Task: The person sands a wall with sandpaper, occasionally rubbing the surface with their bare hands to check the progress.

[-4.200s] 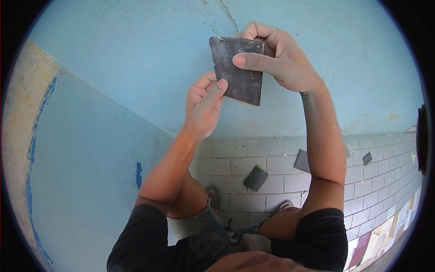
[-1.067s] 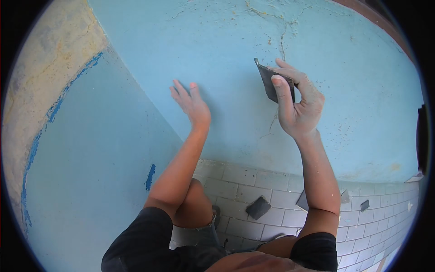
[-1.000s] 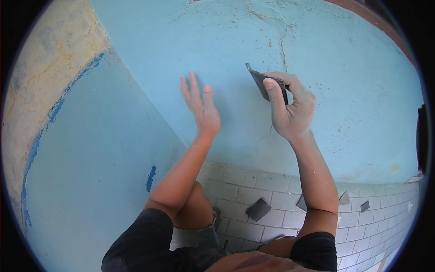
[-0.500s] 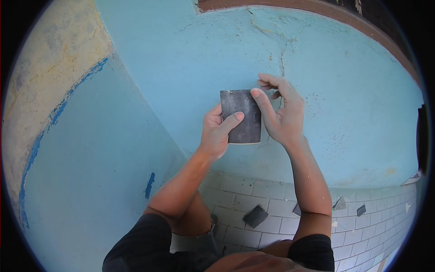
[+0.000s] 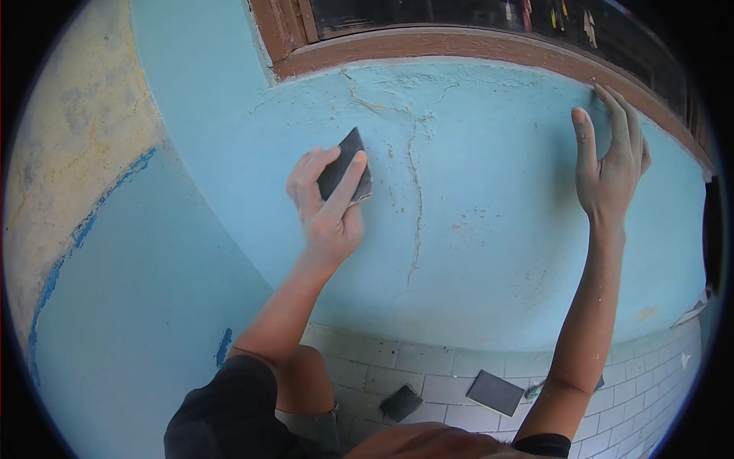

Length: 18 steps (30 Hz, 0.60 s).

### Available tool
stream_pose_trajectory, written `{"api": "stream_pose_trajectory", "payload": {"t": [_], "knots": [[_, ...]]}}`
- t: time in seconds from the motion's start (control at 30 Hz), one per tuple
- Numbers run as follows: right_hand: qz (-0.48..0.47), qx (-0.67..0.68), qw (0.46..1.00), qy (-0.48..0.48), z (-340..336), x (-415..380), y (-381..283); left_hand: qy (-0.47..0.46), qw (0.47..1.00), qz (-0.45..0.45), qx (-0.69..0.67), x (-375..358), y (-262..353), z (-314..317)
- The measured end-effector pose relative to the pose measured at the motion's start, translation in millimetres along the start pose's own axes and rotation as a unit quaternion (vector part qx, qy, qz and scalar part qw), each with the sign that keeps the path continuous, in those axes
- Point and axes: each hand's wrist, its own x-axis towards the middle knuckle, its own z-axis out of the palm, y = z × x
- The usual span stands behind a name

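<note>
My left hand [image 5: 329,210] grips a dark piece of sandpaper [image 5: 347,154], fingers spread over it, close against the light blue wall [image 5: 489,252]. The sandpaper is tilted, one corner pointing up. To its right, a long crack [image 5: 417,199] runs down the wall. My right hand [image 5: 615,168] is raised at the far right with fingers stretched and thumb apart, holding nothing. Its fingertips reach the lower edge of the brown window frame [image 5: 451,42].
On the tiled floor [image 5: 451,390] below lie a crumpled dark piece [image 5: 401,403] and a flat dark sheet [image 5: 495,392]. A side wall [image 5: 145,283] with peeling blue and yellowish paint stands at the left. Flaking paint [image 5: 382,88] runs under the window frame.
My right hand has left the sandpaper's side and moved right and up to the window frame. My left hand has turned over with the sandpaper and shifted left. The view now shows more window.
</note>
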Motion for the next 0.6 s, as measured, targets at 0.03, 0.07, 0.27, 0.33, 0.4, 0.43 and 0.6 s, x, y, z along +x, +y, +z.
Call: {"api": "stream_pose_trajectory", "payload": {"t": [0.03, 0.07, 0.27, 0.33, 0.4, 0.43, 0.6], "knots": [[-0.014, -0.008, 1.0, -0.017, 4, -4, 9, -0.023, 0.998, 0.059, 0.012, 12, 4, 16], [-0.012, 0.002, 1.0, -0.018, 6, -6, 11, -0.044, 0.997, 0.056, -0.007, 22, 5, 33], [-0.018, -0.028, 0.997, -0.069, 1, 6, 16, -0.11, 0.982, 0.154, 0.017, 37, 54, 95], [-0.023, -0.012, 0.992, -0.122, -3, 9, 21, -0.119, 0.974, 0.192, 0.031, 43, 52, 95], [-0.031, 0.014, 0.993, -0.117, -3, 11, 25, -0.141, 0.983, 0.083, 0.081, 51, 43, 78], [-0.036, 0.025, 0.993, -0.11, -4, 11, 26, -0.084, 0.993, -0.028, 0.083, 58, 25, 71], [-0.031, 0.104, 0.989, -0.104, 1, 7, 31, -0.013, 0.962, -0.247, 0.111, 48, 10, 68]]}}
